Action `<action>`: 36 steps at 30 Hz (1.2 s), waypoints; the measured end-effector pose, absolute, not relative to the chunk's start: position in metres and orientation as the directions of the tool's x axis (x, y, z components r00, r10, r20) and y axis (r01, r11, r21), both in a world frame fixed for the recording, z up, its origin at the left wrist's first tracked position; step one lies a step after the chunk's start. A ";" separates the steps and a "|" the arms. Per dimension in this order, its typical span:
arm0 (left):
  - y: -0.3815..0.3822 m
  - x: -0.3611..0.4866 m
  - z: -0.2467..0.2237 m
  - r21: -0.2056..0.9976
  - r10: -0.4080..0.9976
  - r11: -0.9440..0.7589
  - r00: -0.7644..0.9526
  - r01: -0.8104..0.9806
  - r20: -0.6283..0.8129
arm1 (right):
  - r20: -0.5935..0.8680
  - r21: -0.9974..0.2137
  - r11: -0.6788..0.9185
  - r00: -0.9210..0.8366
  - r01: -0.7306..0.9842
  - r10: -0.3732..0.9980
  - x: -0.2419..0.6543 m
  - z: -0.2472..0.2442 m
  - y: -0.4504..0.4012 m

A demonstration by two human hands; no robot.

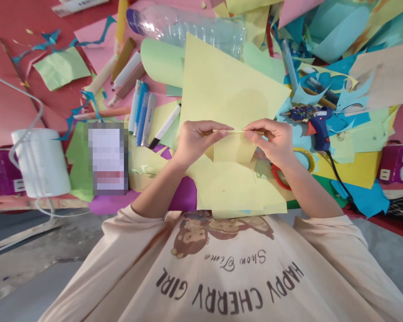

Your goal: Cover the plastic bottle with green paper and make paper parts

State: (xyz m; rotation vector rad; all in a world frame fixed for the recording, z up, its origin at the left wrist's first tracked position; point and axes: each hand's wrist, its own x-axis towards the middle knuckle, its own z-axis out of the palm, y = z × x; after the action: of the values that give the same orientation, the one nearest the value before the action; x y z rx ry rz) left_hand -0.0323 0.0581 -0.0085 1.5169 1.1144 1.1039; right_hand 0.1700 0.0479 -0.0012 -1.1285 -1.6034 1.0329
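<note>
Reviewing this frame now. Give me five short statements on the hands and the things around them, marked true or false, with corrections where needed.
1. The left hand and the right hand both pinch a piece of yellow paper. True.
2. The glue gun lies to the left of the left hand. False: it lies to the right of the right hand.
3. A clear plastic bottle lies on its side beyond the hands. True.
4. The bottle's cap is red. False: it is bluish purple.
5. The left hand holds the black-and-white marker. False: the marker lies left of that hand.
</note>
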 end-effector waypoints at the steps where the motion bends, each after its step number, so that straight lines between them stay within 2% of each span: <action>1: 0.058 -0.032 -0.008 0.976 0.974 -0.161 0.186 0.149 0.132 | 0.210 -0.945 0.248 -0.184 0.215 0.960 0.170 -0.001 0.048; 8: 0.054 -0.032 -0.008 0.967 0.962 -0.174 0.243 0.186 0.126 | 0.165 -0.934 0.224 -0.220 0.278 0.961 0.167 0.000 0.046; 17: 0.057 -0.029 -0.009 0.972 0.982 -0.151 0.144 0.182 0.125 | 0.061 -0.984 0.089 -0.172 0.156 0.983 0.169 -0.003 0.051; 25: 0.064 -0.034 -0.006 0.983 0.993 -0.116 0.046 0.142 0.110 | 0.070 -0.993 0.076 -0.074 0.088 0.995 0.175 -0.001 0.056; 36: 0.069 -0.041 -0.012 0.988 0.995 -0.073 0.079 0.134 0.063 | 0.061 -0.987 0.066 -0.042 0.149 0.997 0.177 0.000 0.058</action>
State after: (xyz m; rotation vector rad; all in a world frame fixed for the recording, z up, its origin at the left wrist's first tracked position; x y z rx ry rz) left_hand -0.0414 0.0691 -0.0123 1.3955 1.2198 1.1352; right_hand 0.1773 0.0581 -0.0002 -1.2528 -1.3770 1.1141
